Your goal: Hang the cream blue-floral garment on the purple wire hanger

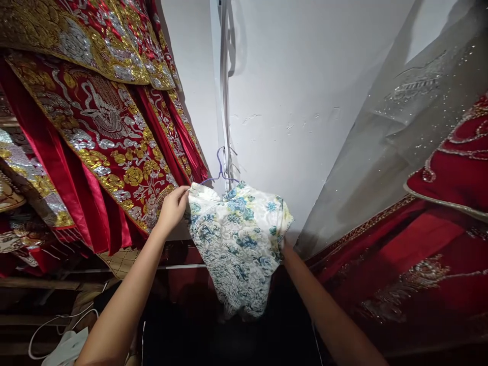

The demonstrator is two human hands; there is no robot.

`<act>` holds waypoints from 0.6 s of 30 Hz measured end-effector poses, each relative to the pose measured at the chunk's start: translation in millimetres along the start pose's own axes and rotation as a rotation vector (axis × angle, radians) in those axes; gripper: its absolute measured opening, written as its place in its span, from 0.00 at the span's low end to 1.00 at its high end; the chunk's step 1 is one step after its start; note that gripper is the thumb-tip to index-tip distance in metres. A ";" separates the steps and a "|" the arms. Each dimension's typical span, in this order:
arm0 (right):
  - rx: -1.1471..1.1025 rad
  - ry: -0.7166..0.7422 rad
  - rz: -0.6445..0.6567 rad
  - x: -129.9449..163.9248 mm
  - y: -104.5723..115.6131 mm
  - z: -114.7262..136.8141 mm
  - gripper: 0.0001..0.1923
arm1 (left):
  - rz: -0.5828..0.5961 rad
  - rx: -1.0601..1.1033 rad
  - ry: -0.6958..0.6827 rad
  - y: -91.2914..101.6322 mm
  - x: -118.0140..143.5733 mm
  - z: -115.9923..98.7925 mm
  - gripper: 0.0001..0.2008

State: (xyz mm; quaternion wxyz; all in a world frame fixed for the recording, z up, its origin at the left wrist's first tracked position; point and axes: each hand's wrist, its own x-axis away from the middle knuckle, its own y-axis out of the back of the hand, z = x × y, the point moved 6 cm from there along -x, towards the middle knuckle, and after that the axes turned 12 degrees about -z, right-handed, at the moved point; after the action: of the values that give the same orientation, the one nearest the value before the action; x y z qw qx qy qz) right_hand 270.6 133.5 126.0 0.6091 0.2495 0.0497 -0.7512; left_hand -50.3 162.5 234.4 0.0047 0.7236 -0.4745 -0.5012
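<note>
A white floral dress (240, 239) with blue, green and yellow flowers, a stand collar and short sleeves hangs in front of me on a purple hanger (220, 165). The hanger's hook is up by the white rack pole (224, 101). My left hand (174, 206) pinches the garment at its left shoulder, fingers closed on the cloth. At the other side, my right hand (286, 249) is by the sleeve and side edge, mostly hidden behind the fabric. Its fingers do not show. The dress's lower end hangs down in front of my dark clothing.
Red robes (110, 117) with gold and silver embroidery hang on the left. To the right are a sheer sparkling veil (381, 137) and a red beaded gown (412, 264). A white wall (290, 76) stands behind. White cords (49, 325) lie at lower left.
</note>
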 end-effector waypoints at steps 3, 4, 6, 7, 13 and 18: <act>-0.101 -0.064 -0.132 -23.8 35.8 2.0 0.42 | -0.005 0.037 0.039 -0.1 3.7 5.1 0.16; -0.144 -0.095 -0.178 -27.7 47.1 4.9 0.41 | -0.018 0.041 0.040 -1.4 3.4 4.2 0.15; -0.227 -0.145 -0.272 -32.6 65.4 16.9 0.34 | -0.051 0.042 0.035 -4.3 0.2 -0.6 0.16; -0.268 -0.160 -0.322 -35.2 71.7 26.0 0.29 | -0.068 0.038 0.029 -5.1 -2.2 -4.1 0.16; -0.375 -0.113 -0.438 -51.4 59.2 95.5 0.24 | -0.278 0.003 -0.021 11.8 -11.3 -33.2 0.15; -0.140 0.065 0.035 5.0 -14.6 130.1 0.21 | -0.026 0.476 0.290 -7.4 -3.9 -40.8 0.23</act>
State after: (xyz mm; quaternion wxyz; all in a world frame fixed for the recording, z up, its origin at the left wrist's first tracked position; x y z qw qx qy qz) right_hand 215.3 83.5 233.8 0.6362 0.2314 0.1172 -0.7267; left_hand -15.7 150.2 254.0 -0.1039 0.7746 -0.5638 -0.2669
